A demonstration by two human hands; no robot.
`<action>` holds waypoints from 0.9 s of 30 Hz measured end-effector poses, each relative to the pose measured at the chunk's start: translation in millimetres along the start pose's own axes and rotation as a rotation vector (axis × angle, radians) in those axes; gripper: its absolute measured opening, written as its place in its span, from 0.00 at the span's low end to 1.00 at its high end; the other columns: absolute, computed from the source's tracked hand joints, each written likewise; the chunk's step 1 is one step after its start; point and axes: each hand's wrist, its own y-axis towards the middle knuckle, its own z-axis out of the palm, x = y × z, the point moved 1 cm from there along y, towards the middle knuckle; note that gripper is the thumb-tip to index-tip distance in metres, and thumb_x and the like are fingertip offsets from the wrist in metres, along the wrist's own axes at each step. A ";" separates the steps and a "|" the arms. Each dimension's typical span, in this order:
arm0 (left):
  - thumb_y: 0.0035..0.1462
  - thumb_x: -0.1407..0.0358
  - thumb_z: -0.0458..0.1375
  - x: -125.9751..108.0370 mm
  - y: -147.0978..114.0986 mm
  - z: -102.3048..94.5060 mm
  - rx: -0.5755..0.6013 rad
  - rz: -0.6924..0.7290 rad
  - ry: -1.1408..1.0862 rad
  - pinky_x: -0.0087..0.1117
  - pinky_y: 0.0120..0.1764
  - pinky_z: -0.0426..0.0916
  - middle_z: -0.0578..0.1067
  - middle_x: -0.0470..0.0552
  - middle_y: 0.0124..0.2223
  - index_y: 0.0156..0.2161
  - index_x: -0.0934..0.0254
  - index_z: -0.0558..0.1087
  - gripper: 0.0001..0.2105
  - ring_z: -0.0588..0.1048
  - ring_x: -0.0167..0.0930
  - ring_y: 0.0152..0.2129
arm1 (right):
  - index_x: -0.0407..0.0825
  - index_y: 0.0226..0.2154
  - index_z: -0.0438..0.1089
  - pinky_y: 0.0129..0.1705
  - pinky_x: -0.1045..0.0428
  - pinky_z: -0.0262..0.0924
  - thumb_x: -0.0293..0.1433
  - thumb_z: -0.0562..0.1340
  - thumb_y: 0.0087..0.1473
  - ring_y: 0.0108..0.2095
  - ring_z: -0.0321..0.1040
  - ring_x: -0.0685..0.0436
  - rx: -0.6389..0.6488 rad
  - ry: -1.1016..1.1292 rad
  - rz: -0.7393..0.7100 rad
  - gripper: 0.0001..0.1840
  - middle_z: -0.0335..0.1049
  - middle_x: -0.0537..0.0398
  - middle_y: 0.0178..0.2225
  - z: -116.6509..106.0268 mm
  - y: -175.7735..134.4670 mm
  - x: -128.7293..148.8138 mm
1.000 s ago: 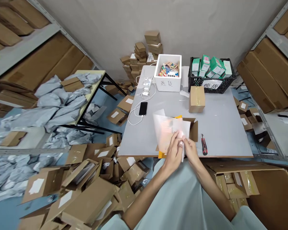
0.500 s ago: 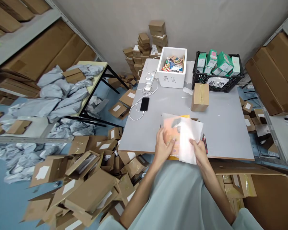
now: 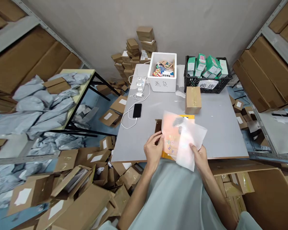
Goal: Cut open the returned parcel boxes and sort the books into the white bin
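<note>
A translucent white wrapping sheet (image 3: 194, 135) is held above the table's front edge, with an orange printed cover (image 3: 171, 134) showing through its left part. My right hand (image 3: 200, 156) pinches the sheet's lower right side, thumb on top. At the left edge, the thumb and fingers of my left hand (image 3: 154, 148) close together against the wrapped cover. Behind and below lies a yellow-orange item (image 3: 189, 117), mostly covered, so its kind is unclear. A brown cardboard piece (image 3: 158, 125) shows just beyond my left fingers.
On the grey table (image 3: 220, 134) stand a taped carton (image 3: 193, 100), a white foam box (image 3: 162, 84) of booklets and a black crate (image 3: 208, 86) of green boxes. A phone (image 3: 137, 110) lies by its cable. Opened cartons (image 3: 84, 198) heap on the floor left.
My left hand has shifted to the left edge, its fingers now drawn together. The sheet has tilted slightly and moved right, covering the red cutter. The whole view has turned a little right.
</note>
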 end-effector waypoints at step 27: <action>0.73 0.67 0.60 -77.2 -34.4 16.5 0.587 0.290 -0.191 0.49 0.63 0.76 0.81 0.54 0.65 0.44 0.56 0.78 0.04 0.77 0.41 0.63 | 0.51 0.42 0.82 0.45 0.44 0.77 0.50 0.70 0.55 0.45 0.82 0.33 0.007 0.051 0.006 0.22 0.86 0.49 0.40 8.3 14.6 3.4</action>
